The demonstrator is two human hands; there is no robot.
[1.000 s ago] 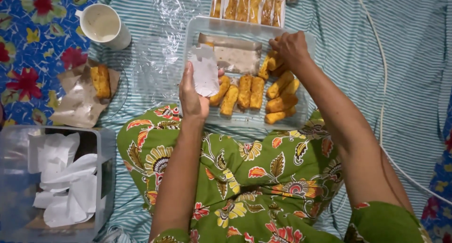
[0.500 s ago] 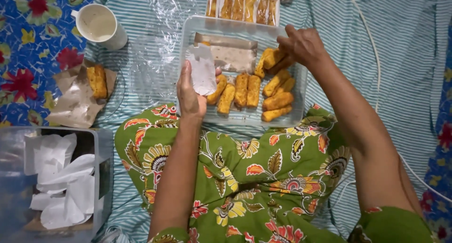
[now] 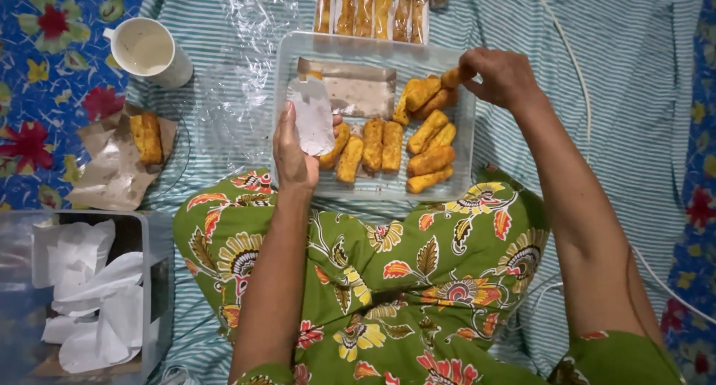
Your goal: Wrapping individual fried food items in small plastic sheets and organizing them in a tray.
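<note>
Lifted fried stick (image 3: 452,77) pinched in right hand (image 3: 501,78) fingers (image 3: 470,70), above tray (image 3: 466,143)

Wrapper sheet (image 3: 313,120): small, white, roughly rectangular, lying across the left hand (image 3: 294,150), pinched at its lower edge.

Clear wrapped packs (image 3: 380,12): a row of transparent sleeves, each around a golden-brown stick, beyond both hands at the top edge, just past the tray's far rim.

Loose clear plastic film (image 3: 250,27): crumpled, transparent, up and to the left of the left hand's grip.

Brown paper sheet (image 3: 112,172): creased, tan, well to the left of the left hand, two fried pieces lying on it.

Container of white papers (image 3: 89,295): grey box, crumpled white sheets inside, below and far left of the left hand.

No labels, signs or screens visible.
</note>
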